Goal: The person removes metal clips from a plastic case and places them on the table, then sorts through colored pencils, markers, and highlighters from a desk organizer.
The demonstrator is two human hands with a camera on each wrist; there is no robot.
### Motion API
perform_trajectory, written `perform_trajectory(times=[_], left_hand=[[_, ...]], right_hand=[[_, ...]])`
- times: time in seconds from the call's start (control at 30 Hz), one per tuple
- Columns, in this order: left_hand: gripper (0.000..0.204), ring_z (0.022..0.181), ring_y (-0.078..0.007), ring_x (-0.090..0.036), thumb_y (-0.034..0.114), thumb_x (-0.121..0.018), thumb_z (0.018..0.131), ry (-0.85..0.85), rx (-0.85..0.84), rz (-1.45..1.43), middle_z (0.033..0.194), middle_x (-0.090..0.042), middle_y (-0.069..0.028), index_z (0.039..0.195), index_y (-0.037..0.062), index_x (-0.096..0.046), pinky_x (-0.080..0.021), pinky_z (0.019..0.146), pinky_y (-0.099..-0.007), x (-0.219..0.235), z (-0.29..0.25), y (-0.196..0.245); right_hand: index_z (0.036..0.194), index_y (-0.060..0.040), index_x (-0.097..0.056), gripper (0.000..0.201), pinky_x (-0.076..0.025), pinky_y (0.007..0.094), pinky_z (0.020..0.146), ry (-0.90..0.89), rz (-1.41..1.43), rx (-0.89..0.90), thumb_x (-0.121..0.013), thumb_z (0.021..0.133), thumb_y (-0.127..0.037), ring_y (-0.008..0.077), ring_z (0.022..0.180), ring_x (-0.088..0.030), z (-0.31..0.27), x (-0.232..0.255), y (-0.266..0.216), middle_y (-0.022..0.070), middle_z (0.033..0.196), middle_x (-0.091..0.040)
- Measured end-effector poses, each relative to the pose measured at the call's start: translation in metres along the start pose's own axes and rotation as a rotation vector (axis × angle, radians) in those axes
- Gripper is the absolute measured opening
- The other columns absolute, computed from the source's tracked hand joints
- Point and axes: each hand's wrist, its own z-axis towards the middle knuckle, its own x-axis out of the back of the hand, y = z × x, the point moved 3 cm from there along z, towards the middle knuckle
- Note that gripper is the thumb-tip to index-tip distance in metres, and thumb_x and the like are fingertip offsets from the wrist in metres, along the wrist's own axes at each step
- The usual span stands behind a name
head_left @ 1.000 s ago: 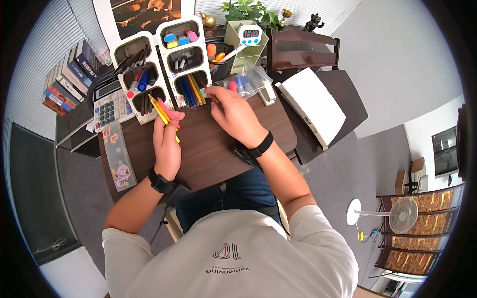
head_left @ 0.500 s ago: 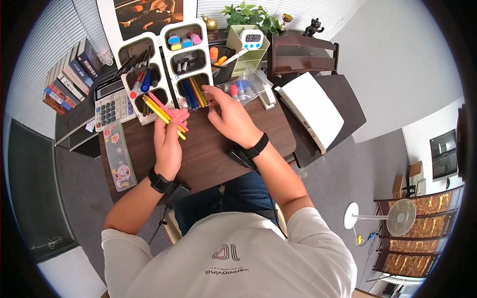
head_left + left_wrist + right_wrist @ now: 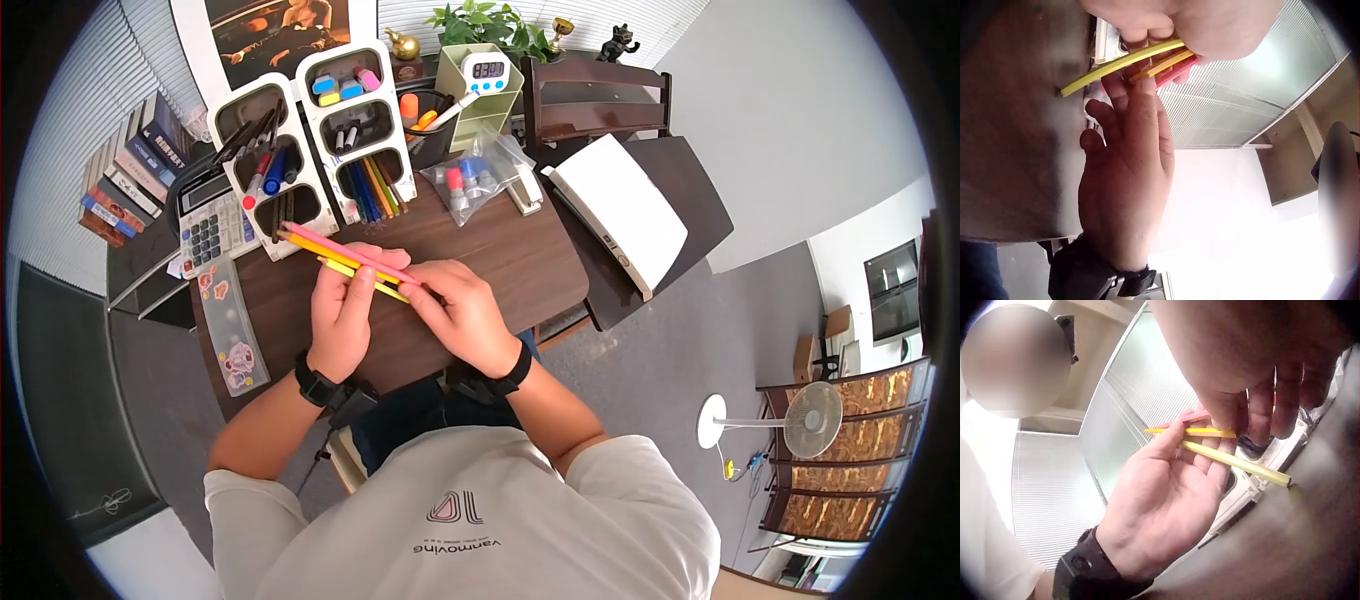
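Over the desk, my left hand point(image 3: 340, 305) holds a pink pencil point(image 3: 345, 252), an orange-yellow pencil point(image 3: 312, 242) and a yellow pencil point(image 3: 391, 292), its thumb lying across them. My right hand point(image 3: 462, 310) meets it from the right and pinches the ends of the pink and orange-yellow pencils between thumb and fingers. In the right wrist view the end of the yellow pencil point(image 3: 1260, 472) sticks out below the others. Beyond the hands, a white organizer point(image 3: 403, 180) has coloured pencils point(image 3: 376, 188) in its nearest compartment.
A second white organizer point(image 3: 318, 183) holds pens and markers. Around them are a calculator point(image 3: 212, 235), a stickered clear case point(image 3: 232, 330), a plastic bag point(image 3: 485, 178) with bottles, a stapler point(image 3: 524, 190) and a timer point(image 3: 487, 72). A white box point(image 3: 625, 215) lies to the right.
My right hand has left the pencil compartment and come down and back to the pencils, pinching their ends. My left hand has turned the pencils to a flatter slant.
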Motion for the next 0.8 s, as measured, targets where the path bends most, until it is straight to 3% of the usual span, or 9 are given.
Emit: perform_trajectory(times=[0.07,0.17,0.23,0.33,0.5,0.57,0.7,0.77,0.8], left_hand=[[0.027,0.121,-0.0265,-0.069,0.016,-0.047,0.114,-0.011,-0.009,0.015,0.128,-0.071,-0.0199,0.135,-0.0019,-0.052,-0.053,0.106,-0.0394,-0.001,-0.001,0.002],[0.028,0.122,-0.0251,-0.068,0.014,-0.047,0.114,0.042,-0.043,0.040,0.129,-0.071,-0.0189,0.137,-0.0018,-0.053,-0.052,0.106,-0.0378,0.000,-0.001,0.006],[0.031,0.121,-0.0239,-0.068,0.013,-0.047,0.114,0.064,-0.112,0.246,0.130,-0.071,-0.0182,0.140,-0.0016,-0.053,-0.051,0.106,-0.0361,0.000,0.000,0.014],[0.030,0.122,-0.0225,-0.068,0.010,-0.048,0.113,-0.007,-0.084,0.373,0.129,-0.071,-0.0164,0.138,-0.0034,-0.056,-0.051,0.106,-0.0352,-0.003,0.001,0.018],[0.026,0.120,-0.0192,-0.067,0.009,-0.051,0.112,-0.153,0.105,0.433,0.128,-0.073,-0.0136,0.133,-0.0029,-0.060,-0.050,0.105,-0.0332,-0.010,0.002,0.003],[0.026,0.118,-0.0181,-0.067,0.011,-0.051,0.112,-0.127,0.117,0.438,0.126,-0.073,-0.0129,0.133,-0.0020,-0.061,-0.050,0.103,-0.0324,-0.007,0.004,0.000],[0.026,0.116,-0.0169,-0.066,0.011,-0.051,0.112,-0.027,0.176,0.298,0.124,-0.072,-0.0122,0.132,-0.0013,-0.062,-0.050,0.102,-0.0317,-0.001,0.004,-0.006],[0.026,0.116,-0.0167,-0.066,0.011,-0.051,0.112,-0.015,0.179,0.282,0.123,-0.072,-0.0121,0.133,-0.0013,-0.062,-0.050,0.102,-0.0316,0.001,0.005,-0.006],[0.026,0.116,-0.0165,-0.066,0.011,-0.051,0.112,-0.016,0.190,0.281,0.123,-0.072,-0.0120,0.133,-0.0017,-0.062,-0.050,0.102,-0.0316,0.002,0.004,-0.008]], right_hand=[[0.115,-0.0017,-0.075,0.019,-0.057,0.0388,0.082,0.048,0.032,0.023,-0.074,0.097,-0.008,0.0318,0.094,-0.072,-0.004,0.006,-0.001,0.0153,0.103,-0.076],[0.124,0.0011,-0.074,0.024,-0.057,0.0300,0.086,0.180,0.363,-0.164,-0.071,0.101,-0.003,0.0176,0.098,-0.074,-0.018,0.027,0.001,0.0134,0.109,-0.078],[0.123,0.0035,-0.073,0.022,-0.058,0.0307,0.089,0.306,0.573,-0.193,-0.070,0.101,0.000,0.0180,0.101,-0.074,-0.024,0.047,-0.004,0.0137,0.110,-0.077],[0.118,0.0039,-0.073,0.019,-0.058,0.0308,0.089,0.476,0.581,-0.018,-0.070,0.100,0.003,0.0182,0.098,-0.073,-0.022,0.070,-0.010,0.0133,0.108,-0.076],[0.118,-0.0004,-0.074,0.026,-0.058,0.0304,0.085,0.280,0.035,0.042,-0.074,0.093,0.004,0.0181,0.091,-0.074,0.015,0.060,-0.010,0.0115,0.104,-0.077],[0.120,-0.0006,-0.073,0.029,-0.059,0.0340,0.086,0.246,0.029,0.033,-0.074,0.092,0.003,0.0237,0.093,-0.075,0.029,0.043,-0.006,0.0140,0.105,-0.076],[0.128,-0.0024,-0.071,0.035,-0.060,0.0329,0.086,0.164,-0.065,0.085,-0.071,0.093,0.001,0.0231,0.095,-0.075,0.046,0.018,0.010,0.0151,0.110,-0.076],[0.129,0.0024,-0.067,0.038,-0.058,0.0404,0.091,0.107,0.000,0.021,-0.068,0.092,0.000,0.0347,0.101,-0.072,0.053,0.010,0.012,0.0204,0.110,-0.073],[0.133,0.0035,-0.065,0.041,-0.058,0.0409,0.091,0.083,0.008,0.012,-0.066,0.092,0.000,0.0351,0.102,-0.072,0.055,0.007,0.015,0.0215,0.111,-0.072]])
